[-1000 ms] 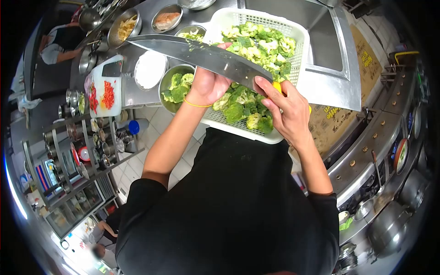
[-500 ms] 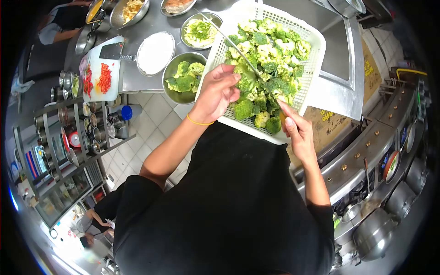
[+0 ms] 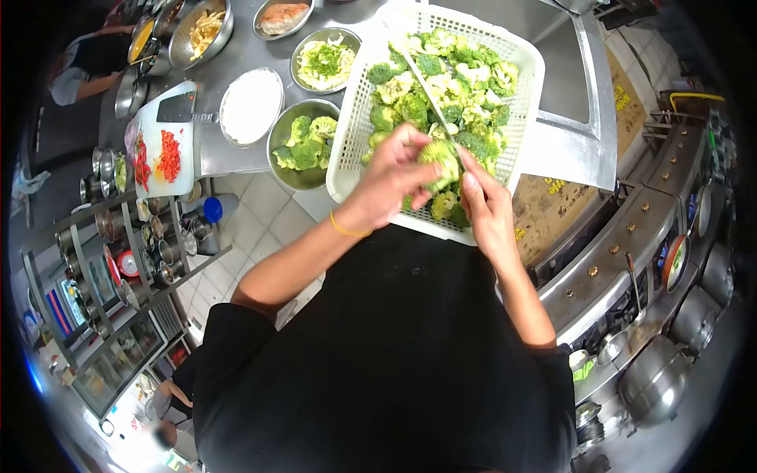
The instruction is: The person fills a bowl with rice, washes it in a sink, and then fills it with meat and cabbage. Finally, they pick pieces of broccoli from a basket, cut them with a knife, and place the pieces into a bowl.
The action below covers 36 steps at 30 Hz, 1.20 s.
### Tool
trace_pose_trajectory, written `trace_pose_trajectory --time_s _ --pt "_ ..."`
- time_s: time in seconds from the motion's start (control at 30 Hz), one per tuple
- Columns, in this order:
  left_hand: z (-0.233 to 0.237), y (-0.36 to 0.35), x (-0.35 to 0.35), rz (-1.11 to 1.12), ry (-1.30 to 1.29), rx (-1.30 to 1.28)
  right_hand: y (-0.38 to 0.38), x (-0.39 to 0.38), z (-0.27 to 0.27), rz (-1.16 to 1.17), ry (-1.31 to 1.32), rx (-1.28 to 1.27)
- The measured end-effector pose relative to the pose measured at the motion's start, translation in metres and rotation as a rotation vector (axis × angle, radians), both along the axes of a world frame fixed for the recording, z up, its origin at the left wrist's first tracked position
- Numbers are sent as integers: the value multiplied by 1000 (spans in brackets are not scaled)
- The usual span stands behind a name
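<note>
My left hand [image 3: 388, 188], with a yellow band at its wrist, grips a broccoli floret [image 3: 441, 164] between thumb and fingers. My right hand [image 3: 490, 211] is closed round the handle of a long narrow knife [image 3: 430, 93]. Its blade points up and away across the basket, with the part near the handle right against the floret. Both hands are over the near side of a white perforated basket [image 3: 530, 118]. Many cut broccoli florets [image 3: 473, 75] fill the basket. The knife handle is mostly hidden by my fingers.
Left of the basket stand a metal bowl of broccoli [image 3: 303, 178], a white-filled bowl [image 3: 251, 108] and a bowl of shredded greens [image 3: 325, 61]. Farther left, a cleaver [image 3: 177, 108] lies on a cutting board [image 3: 188, 183] with chopped red pieces. Stove burners [image 3: 593, 270] line the right.
My left hand has turned and come closer to my right hand, bringing the floret against the blade. The knife points more steeply away, and the whole view has shifted slightly.
</note>
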<state>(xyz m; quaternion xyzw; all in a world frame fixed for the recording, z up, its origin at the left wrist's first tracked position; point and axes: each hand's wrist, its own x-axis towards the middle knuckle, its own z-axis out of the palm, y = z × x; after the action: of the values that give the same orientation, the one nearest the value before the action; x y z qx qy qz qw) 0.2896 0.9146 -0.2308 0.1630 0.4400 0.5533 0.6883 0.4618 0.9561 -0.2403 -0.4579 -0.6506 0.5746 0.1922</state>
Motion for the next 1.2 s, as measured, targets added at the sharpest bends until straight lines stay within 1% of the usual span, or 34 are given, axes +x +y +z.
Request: trace_pose_trajectory --time_s 0.03,0.1,0.13,0.17,0.23,0.27,0.3,0.33,0.4,0.47,0.53,0.6,0.63,0.7,0.73,0.83,0.9,0.93,0.97,1.0,1.03,1.1,1.13,1.17,1.2 --pt "5 -6 1 63 11 -7 -1 3 0 3 3 8" --pt "0 -13 -39 295 564 99 1 11 2 -101 147 -183" --pt "-17 -23 -69 360 908 160 -1 17 -3 -146 248 -223" --pt "-34 -32 -97 423 1251 225 0 26 -2 -177 281 -316" --pt "-36 -55 -126 99 1595 -168 3 42 0 -207 374 -424" --pt "-36 -55 -127 103 1597 -171 3 49 -2 -187 421 -411" --pt "-28 -50 -125 62 1680 -184 3 53 -4 -170 468 -396" --pt "-19 -43 -120 17 1761 -196 5 55 4 -188 441 -412" --pt "-10 -2 -105 111 1700 62 8 57 5 -168 436 -404" --pt "-12 52 -90 -19 1578 304 12 65 1 -139 405 -421" --pt "-42 119 -78 -152 1630 444 13 63 6 -166 408 -397" --pt "-85 182 -74 -151 1688 319 13 68 6 -186 415 -379" --pt "-93 202 -75 -157 1689 332 10 71 6 -197 420 -373" --pt "-96 229 -67 -296 1591 -50 2 78 7 -226 390 -286" --pt "-97 229 -59 -307 1595 -33 0 86 3 -207 399 -279" --pt "-97 207 -50 -337 1626 72 -7 94 0 -287 432 -332" --pt "-94 194 -53 -208 1515 146 -2 92 -2 -293 449 -336" --pt "-91 186 -57 -217 1520 160 -1 87 0 -324 435 -263" --pt "-88 178 -62 -141 1283 160 3 83 3 -352 419 -188" --pt "-83 170 -64 -64 1045 156 10 81 12 -323 292 -158" --pt "-74 160 -62 -59 1052 163 16 77 13 -320 300 -151" --pt "-54 133 -60 15 272 109 30 63 12 -189 15 418" --pt "-42 117 -57 28 277 103 38 49 12 -200 33 629" --pt "-29 105 -51 -6 75 89 45 40 12 -185 39 626" --pt "-19 94 -47 -40 -130 81 53 31 14 -87 -30 802"
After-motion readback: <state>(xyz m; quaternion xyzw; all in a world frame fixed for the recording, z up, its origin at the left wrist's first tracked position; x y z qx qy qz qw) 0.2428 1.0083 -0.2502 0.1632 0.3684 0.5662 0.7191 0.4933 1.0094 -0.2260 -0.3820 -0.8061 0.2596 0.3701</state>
